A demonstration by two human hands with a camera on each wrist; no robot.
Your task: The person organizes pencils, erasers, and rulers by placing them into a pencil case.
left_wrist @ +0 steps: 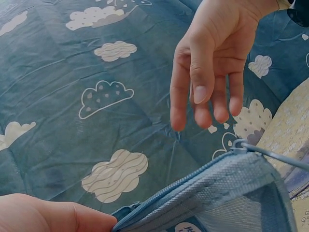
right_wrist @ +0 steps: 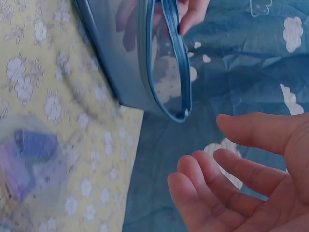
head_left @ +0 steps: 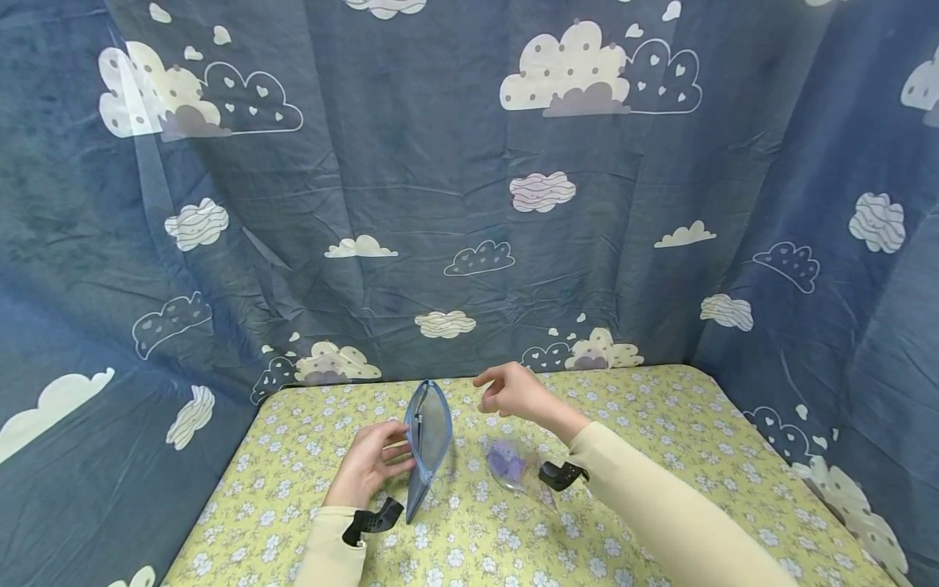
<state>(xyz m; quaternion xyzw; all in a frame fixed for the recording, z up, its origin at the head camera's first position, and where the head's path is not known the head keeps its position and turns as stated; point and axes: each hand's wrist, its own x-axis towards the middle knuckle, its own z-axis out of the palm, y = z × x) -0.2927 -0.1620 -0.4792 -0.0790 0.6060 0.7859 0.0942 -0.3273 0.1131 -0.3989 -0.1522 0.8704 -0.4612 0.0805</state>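
A translucent zipper pouch [head_left: 438, 428] with blue edging stands upright above the table, its zipped mouth spread open. My left hand [head_left: 372, 461] grips the pouch by its near side; in the left wrist view the thumb [left_wrist: 58, 215] presses against the zipper edge. To the right of the pouch and apart from it, my right hand [head_left: 513, 393] hovers with loosely bent fingers and nothing in them. In the right wrist view the pouch [right_wrist: 116, 63] shows its zipper opening facing that hand [right_wrist: 251, 183]. Below the right hand lies a clear plastic bag [head_left: 506, 463] with purple pieces inside.
The table carries a yellow floral cloth [head_left: 242, 522]. Dark blue curtains [head_left: 440, 204] with cloud prints hang behind it and along both sides. Each wrist wears a black camera mount, such as the one on the right sleeve [head_left: 562, 474].
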